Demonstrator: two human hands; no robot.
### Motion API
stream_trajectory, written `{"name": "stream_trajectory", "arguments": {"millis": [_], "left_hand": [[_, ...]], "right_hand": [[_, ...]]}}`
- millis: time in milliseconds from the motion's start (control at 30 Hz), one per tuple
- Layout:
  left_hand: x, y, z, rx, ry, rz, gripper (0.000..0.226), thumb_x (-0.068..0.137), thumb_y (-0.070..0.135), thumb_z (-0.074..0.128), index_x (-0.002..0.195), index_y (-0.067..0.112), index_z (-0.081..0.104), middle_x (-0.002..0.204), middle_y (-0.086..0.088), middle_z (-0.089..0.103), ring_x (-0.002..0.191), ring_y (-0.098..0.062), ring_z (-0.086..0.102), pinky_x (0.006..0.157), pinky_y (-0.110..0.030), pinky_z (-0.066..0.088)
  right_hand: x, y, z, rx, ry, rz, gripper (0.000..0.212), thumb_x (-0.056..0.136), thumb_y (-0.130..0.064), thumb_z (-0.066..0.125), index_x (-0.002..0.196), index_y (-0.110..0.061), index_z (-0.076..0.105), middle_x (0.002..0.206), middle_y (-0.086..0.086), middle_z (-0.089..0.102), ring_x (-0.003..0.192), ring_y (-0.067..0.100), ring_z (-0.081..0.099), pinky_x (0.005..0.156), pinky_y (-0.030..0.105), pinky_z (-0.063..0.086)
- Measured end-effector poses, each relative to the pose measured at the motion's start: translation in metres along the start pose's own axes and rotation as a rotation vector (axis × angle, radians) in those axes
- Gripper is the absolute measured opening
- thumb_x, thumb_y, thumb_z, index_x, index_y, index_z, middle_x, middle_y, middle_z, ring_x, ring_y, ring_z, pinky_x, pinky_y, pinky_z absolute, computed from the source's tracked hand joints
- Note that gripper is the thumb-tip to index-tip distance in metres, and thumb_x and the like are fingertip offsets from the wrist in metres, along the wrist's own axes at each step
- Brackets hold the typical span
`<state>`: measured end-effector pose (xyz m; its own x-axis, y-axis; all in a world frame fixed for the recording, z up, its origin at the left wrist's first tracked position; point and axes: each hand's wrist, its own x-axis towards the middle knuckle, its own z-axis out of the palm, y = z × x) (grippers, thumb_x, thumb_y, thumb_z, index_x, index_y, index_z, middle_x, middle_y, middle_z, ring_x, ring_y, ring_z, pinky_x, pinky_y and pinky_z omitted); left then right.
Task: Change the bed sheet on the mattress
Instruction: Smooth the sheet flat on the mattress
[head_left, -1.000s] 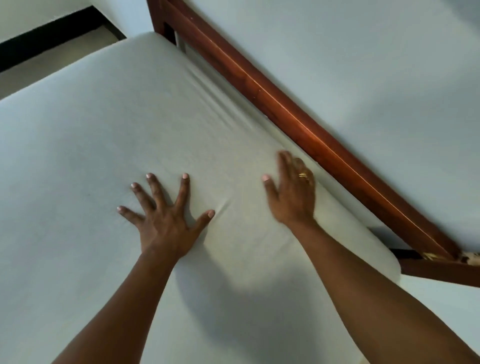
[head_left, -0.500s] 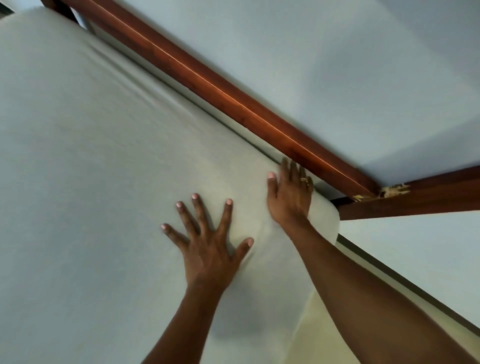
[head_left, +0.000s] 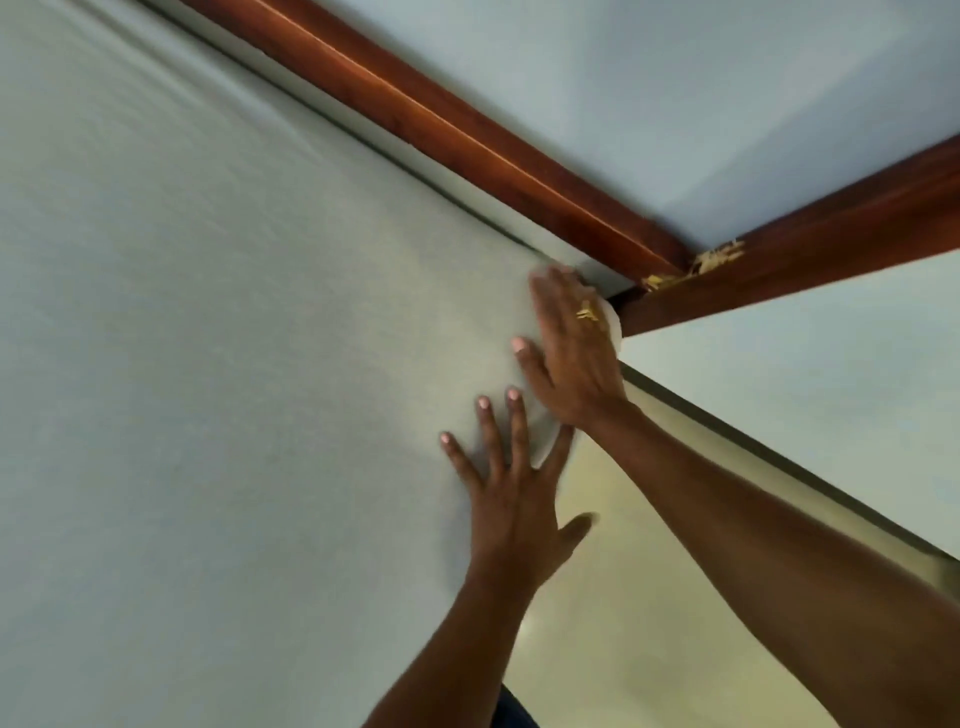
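A pale grey-green bed sheet (head_left: 208, 364) covers the mattress and fills the left of the head view. My left hand (head_left: 514, 488) lies flat on the sheet near the mattress corner, fingers spread and straight. Just above it, my right hand (head_left: 571, 353), wearing a gold ring, presses flat on the sheet at the very corner, beside the wooden frame. The mattress side (head_left: 649, 571) below the corner shows a cream colour.
A reddish-brown wooden bed frame rail (head_left: 441, 130) runs diagonally along the far mattress edge and meets a second rail (head_left: 805, 249) at a chipped joint. Pale blue walls (head_left: 675, 78) stand behind both rails.
Both hands have slid along the sheet to the mattress corner by the frame joint. The left hand now lies right below the right hand. The view has shifted toward the corner.
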<state>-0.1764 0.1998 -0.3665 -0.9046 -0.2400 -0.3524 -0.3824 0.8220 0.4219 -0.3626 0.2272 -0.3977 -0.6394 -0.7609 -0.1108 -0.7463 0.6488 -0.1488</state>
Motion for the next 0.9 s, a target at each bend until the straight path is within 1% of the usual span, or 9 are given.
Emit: {"name": "stream_trajectory", "arguments": {"millis": [67, 200, 267, 367, 467, 600, 700, 800, 900], "left_hand": [[0.002, -0.012, -0.002, -0.081, 0.153, 0.008, 0.081, 0.091, 0.064, 0.052, 0.159, 0.027, 0.026, 0.167, -0.022, -0.006, 0.153, -0.044, -0.011, 0.116, -0.07, 0.01], [-0.009, -0.067, 0.003, 0.017, 0.224, -0.181, 0.086, 0.094, 0.066, 0.041, 0.161, 0.017, 0.018, 0.165, -0.028, -0.005, 0.153, -0.045, -0.009, 0.118, -0.067, 0.009], [-0.022, -0.067, 0.011, 0.109, 0.147, -0.199, 0.089, 0.093, 0.073, 0.035, 0.162, 0.022, 0.009, 0.164, -0.029, -0.011, 0.151, -0.048, -0.013, 0.115, -0.072, 0.005], [-0.031, -0.04, 0.029, 0.151, 0.081, -0.067, 0.076, 0.098, 0.07, 0.028, 0.161, 0.035, 0.004, 0.166, -0.023, -0.012, 0.15, -0.049, -0.015, 0.112, -0.076, 0.004], [-0.033, -0.032, 0.03, 0.172, 0.053, -0.021, 0.07, 0.101, 0.065, 0.025, 0.16, 0.037, 0.001, 0.167, -0.018, -0.012, 0.15, -0.048, -0.016, 0.113, -0.076, 0.003], [-0.055, -0.033, 0.03, 0.206, -0.046, 0.209, 0.078, 0.094, 0.058, 0.049, 0.16, 0.041, 0.011, 0.167, -0.018, -0.014, 0.15, -0.049, -0.016, 0.112, -0.075, 0.004], [-0.097, -0.03, 0.041, 0.256, -0.222, 0.436, 0.07, 0.089, 0.052, 0.06, 0.153, 0.037, 0.037, 0.167, -0.017, -0.012, 0.15, -0.047, -0.018, 0.115, -0.071, 0.008], [-0.133, -0.04, 0.038, 0.209, -0.204, 0.493, 0.058, 0.092, 0.035, 0.053, 0.15, 0.03, 0.045, 0.168, -0.014, 0.009, 0.154, -0.039, -0.006, 0.119, -0.06, 0.021], [-0.155, -0.055, 0.002, 0.196, -0.069, 0.312, 0.066, 0.09, 0.022, 0.048, 0.154, 0.02, 0.037, 0.166, -0.017, 0.012, 0.154, -0.04, 0.006, 0.123, -0.058, 0.017]], "right_hand": [[-0.025, 0.01, 0.002, -0.003, -0.03, -0.106, 0.065, 0.106, -0.043, 0.04, 0.163, -0.021, 0.017, 0.171, 0.004, 0.007, 0.158, 0.024, 0.002, 0.124, 0.055, 0.015], [-0.082, 0.028, 0.021, 0.231, 0.032, 0.474, 0.067, 0.106, -0.059, 0.017, 0.164, -0.026, 0.005, 0.172, 0.004, 0.006, 0.158, 0.028, 0.005, 0.123, 0.057, 0.022], [-0.086, 0.015, 0.021, 0.172, 0.06, 0.589, 0.073, 0.105, -0.061, 0.009, 0.163, -0.018, 0.009, 0.171, 0.01, 0.008, 0.158, 0.033, 0.004, 0.123, 0.059, 0.017], [-0.066, -0.018, 0.012, 0.135, 0.159, 0.294, 0.067, 0.107, -0.047, 0.031, 0.163, -0.015, 0.016, 0.171, 0.01, 0.004, 0.158, 0.029, 0.002, 0.126, 0.054, 0.009], [-0.063, -0.024, 0.018, 0.019, 0.007, -0.039, 0.067, 0.106, -0.05, 0.033, 0.164, -0.025, 0.01, 0.172, 0.005, -0.003, 0.158, 0.029, -0.006, 0.123, 0.061, 0.01], [-0.088, -0.018, 0.019, 0.266, -0.029, 0.565, 0.072, 0.103, -0.064, 0.028, 0.162, -0.037, -0.002, 0.172, 0.004, -0.001, 0.156, 0.04, 0.008, 0.116, 0.064, 0.024], [-0.113, -0.026, 0.016, 0.456, -0.337, 0.989, 0.098, 0.089, -0.084, -0.001, 0.161, -0.022, 0.025, 0.163, 0.021, 0.027, 0.145, 0.045, 0.034, 0.116, 0.062, 0.028], [-0.128, -0.055, 0.002, 0.351, -0.348, 1.087, 0.089, 0.099, -0.07, 0.01, 0.159, -0.005, 0.022, 0.166, 0.023, 0.02, 0.151, 0.041, 0.023, 0.119, 0.062, 0.02], [-0.138, -0.109, -0.027, 0.266, -0.314, 0.934, 0.078, 0.105, -0.051, 0.03, 0.161, -0.001, 0.006, 0.168, 0.023, 0.006, 0.156, 0.038, 0.01, 0.121, 0.061, 0.014]]}}
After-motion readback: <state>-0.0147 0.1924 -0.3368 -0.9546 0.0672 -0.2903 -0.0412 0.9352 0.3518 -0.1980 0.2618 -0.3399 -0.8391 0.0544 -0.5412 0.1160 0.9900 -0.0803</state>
